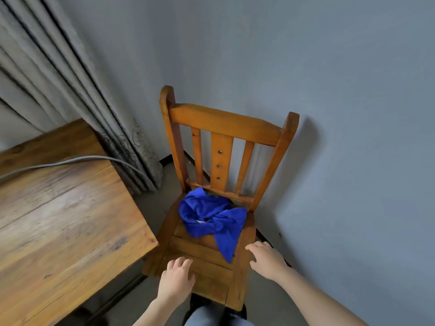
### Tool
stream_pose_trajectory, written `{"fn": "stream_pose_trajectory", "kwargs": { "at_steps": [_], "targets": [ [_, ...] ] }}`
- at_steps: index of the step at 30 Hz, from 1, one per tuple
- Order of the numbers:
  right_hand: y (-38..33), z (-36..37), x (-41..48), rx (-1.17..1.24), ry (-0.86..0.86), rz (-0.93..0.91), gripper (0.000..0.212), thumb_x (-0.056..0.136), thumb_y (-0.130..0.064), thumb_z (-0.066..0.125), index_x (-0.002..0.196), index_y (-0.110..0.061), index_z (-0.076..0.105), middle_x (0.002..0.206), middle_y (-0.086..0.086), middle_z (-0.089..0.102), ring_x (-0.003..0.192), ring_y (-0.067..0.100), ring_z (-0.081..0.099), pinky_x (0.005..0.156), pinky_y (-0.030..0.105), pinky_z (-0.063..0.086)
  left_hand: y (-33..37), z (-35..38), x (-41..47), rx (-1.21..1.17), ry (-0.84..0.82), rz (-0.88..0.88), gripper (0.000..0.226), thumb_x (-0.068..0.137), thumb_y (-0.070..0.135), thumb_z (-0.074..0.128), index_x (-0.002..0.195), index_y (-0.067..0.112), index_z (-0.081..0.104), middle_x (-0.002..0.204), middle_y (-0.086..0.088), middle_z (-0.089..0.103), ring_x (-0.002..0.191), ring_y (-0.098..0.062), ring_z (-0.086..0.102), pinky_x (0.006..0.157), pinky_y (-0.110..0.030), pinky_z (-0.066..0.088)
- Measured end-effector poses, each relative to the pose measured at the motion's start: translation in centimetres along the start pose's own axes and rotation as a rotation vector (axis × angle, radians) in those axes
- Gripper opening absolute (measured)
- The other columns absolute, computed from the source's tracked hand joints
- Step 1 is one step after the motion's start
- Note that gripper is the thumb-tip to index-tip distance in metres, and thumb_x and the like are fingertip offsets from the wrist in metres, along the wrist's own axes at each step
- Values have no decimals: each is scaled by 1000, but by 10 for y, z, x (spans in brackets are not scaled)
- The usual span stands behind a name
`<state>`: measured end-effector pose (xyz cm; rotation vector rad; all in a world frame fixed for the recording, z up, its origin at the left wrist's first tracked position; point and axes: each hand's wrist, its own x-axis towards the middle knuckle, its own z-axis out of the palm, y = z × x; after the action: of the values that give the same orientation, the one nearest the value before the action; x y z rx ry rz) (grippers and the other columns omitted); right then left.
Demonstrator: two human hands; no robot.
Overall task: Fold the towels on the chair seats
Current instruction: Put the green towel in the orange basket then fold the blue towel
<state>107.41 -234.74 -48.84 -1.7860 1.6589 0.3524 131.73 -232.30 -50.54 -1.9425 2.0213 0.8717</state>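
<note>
Head view. Wooden chair (221,260) in front of me, its slatted back to the grey wall (329,90). Blue towel (211,215) lies crumpled at the rear of the seat, one corner trailing forward toward the right edge. My left hand (175,281) is over the front left of the seat, fingers loosely bent, holding nothing; I cannot tell whether it touches the wood. My right hand (267,257) is at the seat's right edge, fingers spread and relaxed, empty, just beside the towel's trailing corner and not on it. Wooden table (58,220) to my left, a grey cable (70,162) running across it. Curtain (70,90) hangs behind.
</note>
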Motion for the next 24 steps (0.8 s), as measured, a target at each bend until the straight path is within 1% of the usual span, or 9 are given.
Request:
{"fn": "stream_pose_trajectory", "kwargs": {
  "at_steps": [8, 12, 13, 16, 18, 20, 22, 23, 24],
  "targets": [
    [4, 37, 94, -4, -23, -45, 51, 96, -22, 41, 144, -23, 25, 151, -1, 26, 137, 22, 27, 109, 34, 31, -5, 18, 115, 74, 13, -55, 56, 95, 33, 42, 147, 24, 22, 156, 0, 16, 144, -23, 12, 113, -35, 25],
    [9, 54, 159, -62, 15, -38, 55, 97, -22, 39, 148, -23, 17, 157, 1, 11, 143, 23, 14, 113, 36, 22, -11, 43, 194, 95, 91, 46, 58, 90, 29, 52, 143, 18, 32, 154, -9, 25, 143, -28, 19, 110, -42, 27],
    [9, 56, 170, -77, 27, -31, 57, 97, -22, 39, 148, -24, 14, 157, 2, 8, 143, 23, 12, 113, 37, 22, -11, 49, 205, 135, 74, 82, 60, 90, 29, 52, 145, 19, 29, 155, -9, 22, 143, -28, 17, 111, -42, 25],
    [12, 75, 213, -125, 35, -64, 67, 95, -21, 43, 149, -27, 4, 158, 4, -4, 144, 25, 9, 112, 40, 22, -24, 77, 239, 304, -75, 100, 71, 93, 38, 46, 149, 24, 6, 158, -4, 6, 145, -23, 4, 114, -42, 14],
    [15, 84, 235, -150, 32, -94, 75, 93, -19, 47, 148, -29, -2, 157, 5, -12, 142, 27, 14, 109, 41, 25, -32, 92, 248, 349, -109, 59, 73, 92, 41, 47, 149, 24, 7, 155, -2, 18, 144, -22, 11, 112, -42, 18],
    [22, 96, 250, -174, 22, -65, 80, 91, -20, 49, 148, -29, -6, 157, 4, -11, 136, 28, 26, 105, 40, 30, -42, 110, 249, 368, -58, 46, 64, 89, 42, 51, 146, 26, 25, 141, -1, 40, 136, -25, 28, 105, -42, 28],
    [27, 112, 253, -223, -17, -8, 82, 89, -23, 54, 149, -27, -1, 157, 3, 7, 130, 27, 35, 100, 39, 33, -51, 119, 243, 352, 8, 68, 52, 75, 43, 69, 123, 28, 56, 111, 1, 62, 115, -28, 50, 88, -44, 42],
    [28, 120, 250, -241, 20, -2, 83, 83, -25, 63, 149, -26, 12, 151, 6, 25, 124, 28, 43, 95, 40, 38, -55, 123, 239, 360, 26, 85, 48, 58, 42, 81, 102, 26, 68, 89, 2, 67, 96, -27, 60, 74, -42, 49],
    [29, 128, 246, -243, 47, -6, 85, 69, -27, 77, 142, -24, 34, 135, 10, 48, 109, 29, 55, 83, 41, 46, -59, 126, 235, 354, 61, 102, 47, 42, 40, 88, 83, 25, 72, 72, 3, 66, 79, -26, 64, 60, -39, 50]
  ]
}}
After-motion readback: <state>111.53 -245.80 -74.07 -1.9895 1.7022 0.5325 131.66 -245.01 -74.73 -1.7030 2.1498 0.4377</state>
